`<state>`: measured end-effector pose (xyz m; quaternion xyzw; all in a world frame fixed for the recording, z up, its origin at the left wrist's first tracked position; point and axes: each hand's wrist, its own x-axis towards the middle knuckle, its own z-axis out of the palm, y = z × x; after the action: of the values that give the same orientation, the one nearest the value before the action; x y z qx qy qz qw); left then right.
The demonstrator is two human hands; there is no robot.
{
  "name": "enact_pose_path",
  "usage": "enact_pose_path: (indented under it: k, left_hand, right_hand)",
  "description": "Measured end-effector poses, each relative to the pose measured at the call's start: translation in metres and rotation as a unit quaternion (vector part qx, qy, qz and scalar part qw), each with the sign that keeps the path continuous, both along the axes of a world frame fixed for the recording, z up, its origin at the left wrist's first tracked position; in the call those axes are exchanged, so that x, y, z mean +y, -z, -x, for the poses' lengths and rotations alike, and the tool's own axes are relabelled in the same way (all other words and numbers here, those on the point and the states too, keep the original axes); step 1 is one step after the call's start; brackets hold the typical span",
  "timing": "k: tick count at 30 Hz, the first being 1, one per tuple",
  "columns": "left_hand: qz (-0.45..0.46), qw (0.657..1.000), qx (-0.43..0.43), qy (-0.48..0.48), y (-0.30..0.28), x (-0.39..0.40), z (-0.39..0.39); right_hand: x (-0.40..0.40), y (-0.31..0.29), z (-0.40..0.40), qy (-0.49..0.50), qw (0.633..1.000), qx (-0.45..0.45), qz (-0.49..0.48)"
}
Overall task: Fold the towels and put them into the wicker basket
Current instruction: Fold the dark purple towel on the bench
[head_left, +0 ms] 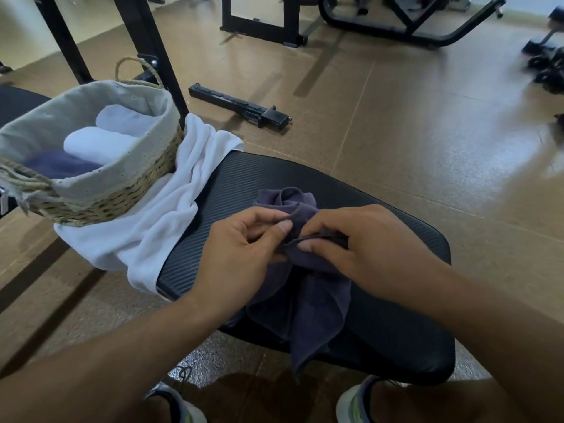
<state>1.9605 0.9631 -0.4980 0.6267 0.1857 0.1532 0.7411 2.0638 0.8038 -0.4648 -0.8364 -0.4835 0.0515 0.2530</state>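
Observation:
A crumpled dark purple towel point(308, 300) lies on the black padded bench point(396, 300), one corner hanging over the near edge. My left hand point(241, 248) pinches its hem between thumb and fingers. My right hand point(357, 239) pinches the same hem a little to the right. A wicker basket point(122, 196) with a grey cloth liner stands at the left on the bench. Inside it are two rolled white towels point(97, 145) and a folded dark purple one point(58, 164). A loose white towel point(158, 227) lies crumpled beside and under the basket.
Brown gym floor surrounds the bench. A black metal bar point(241, 106) lies on the floor beyond the basket. Black machine frames point(262, 22) stand at the back and dumbbells point(546, 62) at the far right. My shoes point(357, 404) show at the bottom edge.

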Motion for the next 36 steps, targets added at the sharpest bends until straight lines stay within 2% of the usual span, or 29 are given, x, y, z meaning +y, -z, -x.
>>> enact_pose_path:
  k: [3, 5, 14, 21, 36]
  left_hand:
    - [0.027, 1.000, -0.003, 0.007, -0.001, -0.003, 0.000]
    - [0.034, 0.999, 0.000, 0.011, 0.000, -0.005, 0.001]
    - [0.088, 0.996, 0.008, 0.029, -0.005, -0.008, 0.003]
    - [-0.003, 0.999, 0.009, 0.042, -0.002, -0.012, 0.005]
    - [-0.016, 0.999, -0.003, 0.042, -0.002, -0.013, 0.005]
  right_hand:
    - [-0.001, 0.000, -0.001, 0.015, 0.992, 0.115, -0.045]
    - [-0.002, 0.001, -0.003, 0.022, 0.989, 0.136, -0.057]
    - [-0.002, 0.005, -0.004, 0.059, 0.989, 0.118, -0.071]
    - [-0.002, 0.006, -0.004, 0.058, 0.988, 0.120, -0.071]
    - [-0.003, 0.008, -0.003, 0.062, 0.989, 0.116, -0.070]
